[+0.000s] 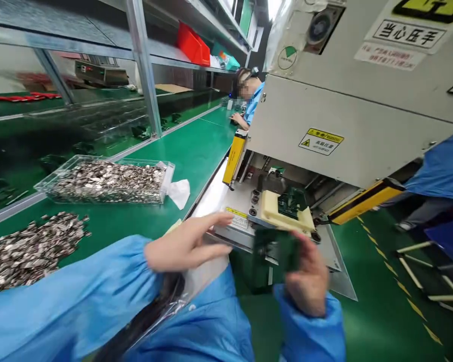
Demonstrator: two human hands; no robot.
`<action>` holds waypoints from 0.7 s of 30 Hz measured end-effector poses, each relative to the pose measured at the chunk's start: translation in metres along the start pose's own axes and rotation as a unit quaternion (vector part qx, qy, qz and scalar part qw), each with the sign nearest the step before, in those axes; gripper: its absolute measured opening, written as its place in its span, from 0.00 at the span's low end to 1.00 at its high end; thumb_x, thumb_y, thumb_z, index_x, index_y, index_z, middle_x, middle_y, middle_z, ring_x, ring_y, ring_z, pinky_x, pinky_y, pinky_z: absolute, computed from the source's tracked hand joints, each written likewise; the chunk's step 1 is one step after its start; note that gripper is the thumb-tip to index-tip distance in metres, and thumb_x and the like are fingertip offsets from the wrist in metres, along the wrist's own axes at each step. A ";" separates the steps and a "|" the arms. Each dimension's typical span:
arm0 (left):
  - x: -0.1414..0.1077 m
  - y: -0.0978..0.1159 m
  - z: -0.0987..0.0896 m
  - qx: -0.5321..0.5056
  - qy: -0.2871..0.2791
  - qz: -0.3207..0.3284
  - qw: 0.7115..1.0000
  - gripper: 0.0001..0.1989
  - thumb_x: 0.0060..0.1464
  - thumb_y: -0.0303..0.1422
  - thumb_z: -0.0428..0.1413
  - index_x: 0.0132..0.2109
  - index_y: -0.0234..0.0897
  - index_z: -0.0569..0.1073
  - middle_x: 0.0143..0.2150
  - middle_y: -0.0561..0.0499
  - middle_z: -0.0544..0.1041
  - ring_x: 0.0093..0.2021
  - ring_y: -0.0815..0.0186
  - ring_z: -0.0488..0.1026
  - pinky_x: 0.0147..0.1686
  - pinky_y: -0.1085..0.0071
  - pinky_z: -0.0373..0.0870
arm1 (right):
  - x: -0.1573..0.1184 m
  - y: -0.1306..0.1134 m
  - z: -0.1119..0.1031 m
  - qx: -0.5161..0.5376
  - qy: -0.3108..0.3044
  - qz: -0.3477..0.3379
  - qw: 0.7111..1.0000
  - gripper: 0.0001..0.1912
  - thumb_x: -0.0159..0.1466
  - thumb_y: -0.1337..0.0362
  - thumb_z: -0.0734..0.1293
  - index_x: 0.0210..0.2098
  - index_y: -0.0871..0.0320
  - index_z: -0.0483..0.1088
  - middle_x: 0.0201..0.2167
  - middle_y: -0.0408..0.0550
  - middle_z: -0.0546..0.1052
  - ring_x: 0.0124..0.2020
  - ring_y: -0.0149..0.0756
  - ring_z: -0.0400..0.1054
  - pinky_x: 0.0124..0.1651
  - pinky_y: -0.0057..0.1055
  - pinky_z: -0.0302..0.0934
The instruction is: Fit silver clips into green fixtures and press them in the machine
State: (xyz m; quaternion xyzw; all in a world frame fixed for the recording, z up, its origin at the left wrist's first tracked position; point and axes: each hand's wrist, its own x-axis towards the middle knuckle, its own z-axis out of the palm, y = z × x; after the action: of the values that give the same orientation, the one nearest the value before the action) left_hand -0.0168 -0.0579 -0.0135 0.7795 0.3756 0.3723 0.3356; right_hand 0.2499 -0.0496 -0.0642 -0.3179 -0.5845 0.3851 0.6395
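Observation:
My right hand [310,274] grips a dark green plastic frame [262,246], blurred by motion, in front of the press. My left hand [186,245] is open near the bench edge, fingers stretched toward the press and nothing in them. Just beyond the held frame, a cream-coloured fixture [272,208] sits on the press's metal base. Another dark green plastic part [292,202] rests in that fixture. Left of my left hand, a loose pile of small silvery metal pieces [33,249] lies on the green bench. Behind the pile stands a clear tray [166,193] full of similar pieces.
The press housing [347,110] overhangs the fixture, with yellow-and-black side guards [234,158] at both sides. A co-worker [252,95] in blue sits farther along the bench. Shelving with a metal post [145,70] and a red bin [194,44] runs along the left.

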 end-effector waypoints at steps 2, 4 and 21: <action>0.056 -0.003 0.018 0.053 0.028 0.054 0.997 0.26 0.57 0.37 0.58 0.61 0.37 0.67 0.59 0.39 0.73 0.58 0.54 0.71 0.57 0.58 0.69 | 0.010 0.001 -0.042 -0.026 0.224 -0.052 0.973 0.32 0.51 0.51 0.78 0.53 0.54 0.71 0.51 0.52 0.72 0.50 0.48 0.70 0.49 0.46 0.70; 0.108 -0.005 0.040 0.077 0.040 0.065 0.994 0.30 0.55 0.38 0.60 0.62 0.33 0.65 0.63 0.35 0.68 0.63 0.51 0.65 0.63 0.55 0.63 | 0.024 0.002 -0.076 -0.065 0.339 -0.067 0.936 0.30 0.51 0.56 0.78 0.51 0.55 0.70 0.50 0.49 0.72 0.50 0.45 0.69 0.52 0.48 0.68; 0.026 -0.038 -0.010 -0.066 0.010 -0.166 0.984 0.28 0.44 0.38 0.66 0.53 0.35 0.72 0.48 0.45 0.77 0.46 0.59 0.76 0.50 0.62 0.75 | 0.139 -0.006 -0.080 -0.390 -0.153 0.068 0.906 0.37 0.54 0.44 0.73 0.57 0.57 0.68 0.52 0.56 0.75 0.56 0.53 0.68 0.57 0.47 0.64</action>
State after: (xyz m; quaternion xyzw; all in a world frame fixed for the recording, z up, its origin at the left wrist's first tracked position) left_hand -0.0265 -0.0149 -0.0299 0.6786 0.4781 0.3431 0.4395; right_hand 0.3331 0.0711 0.0017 -0.5177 -0.7558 0.2128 0.3398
